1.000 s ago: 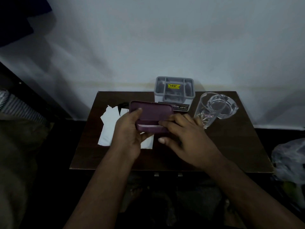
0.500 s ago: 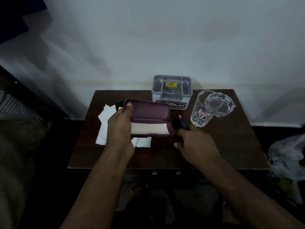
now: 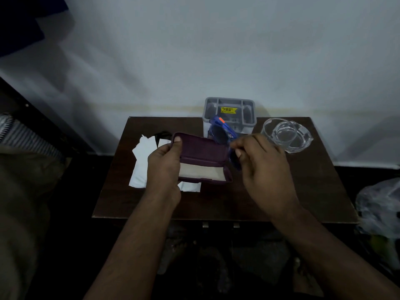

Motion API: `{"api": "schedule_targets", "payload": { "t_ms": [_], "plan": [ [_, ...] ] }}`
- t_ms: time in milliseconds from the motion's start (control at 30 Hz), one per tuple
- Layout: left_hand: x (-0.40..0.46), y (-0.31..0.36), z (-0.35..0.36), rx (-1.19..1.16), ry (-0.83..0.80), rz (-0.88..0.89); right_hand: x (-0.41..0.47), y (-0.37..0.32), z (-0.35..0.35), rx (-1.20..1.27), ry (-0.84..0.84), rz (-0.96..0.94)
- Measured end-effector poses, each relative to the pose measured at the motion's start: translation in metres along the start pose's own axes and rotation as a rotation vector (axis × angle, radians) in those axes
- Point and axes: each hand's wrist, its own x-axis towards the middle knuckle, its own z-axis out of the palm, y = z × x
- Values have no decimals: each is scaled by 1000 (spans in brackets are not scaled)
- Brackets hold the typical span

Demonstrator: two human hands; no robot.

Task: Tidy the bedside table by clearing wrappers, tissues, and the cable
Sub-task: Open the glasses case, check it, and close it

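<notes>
Left hand (image 3: 165,164): its grip is wrapped round the left end of an open, dark purple, hard-shelled glasses case (image 3: 202,158), thumb tip pressed on the lid's upper left corner, fingers curled under the base.
Case: oblong with rounded corners, matte outside; the lid stands up towards the wall and the tray shows a pale cloth-like lining. It is held above the middle of the frame, over the desk.
Right hand (image 3: 263,164): fingers curled, its grip pinching a pair of blue plastic-framed sunglasses with dark lenses (image 3: 220,135) at the case's right end; an orange mark shows on the top of the frame. Exactly which part of the frame is pinched is hard to tell in the dim light.
Tissues: flat, creased white paper tissues (image 3: 141,163) lie on the left centre of the desk, partly under the left hand and the case.
Cable: a small black shape (image 3: 161,135) shows just behind the tissues; possibly the cable, too dark to be sure.
Desk: a dark brown wooden desk (image 3: 303,191) with a smooth square top, standing against a pale wall.
Organiser: a grey plastic box with compartments and a yellow price sticker (image 3: 229,109), at the desk's far edge, upper centre.
Glassware: a clear drinking glass (image 3: 270,131) touching a clear, thick glass ashtray (image 3: 296,139), upper right of the desk.
Bag: a crumpled translucent plastic bag (image 3: 378,208) at the right edge of the frame, off the desk.
</notes>
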Motion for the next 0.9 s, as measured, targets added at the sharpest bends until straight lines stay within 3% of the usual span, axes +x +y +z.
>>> {"api": "schedule_targets", "payload": {
  "t_ms": [100, 267, 533, 733, 900],
  "plan": [
    [1, -2, 2, 23, -91, -101, -1, -6, 2, 143, -35, -78],
    [1, -1, 5, -54, -172, -241, -4, -4, 7, 81, -120, -162],
    [0, 2, 6, -227, -199, -218, -6, -2, 11, 51, -228, -242],
    [-2, 3, 6, -221, -175, -204, -5, -4, 10, 100, -171, -206],
    [-2, 2, 5, -216, -158, -151, -2, -5, 2, 194, 19, -37]
  ]
}}
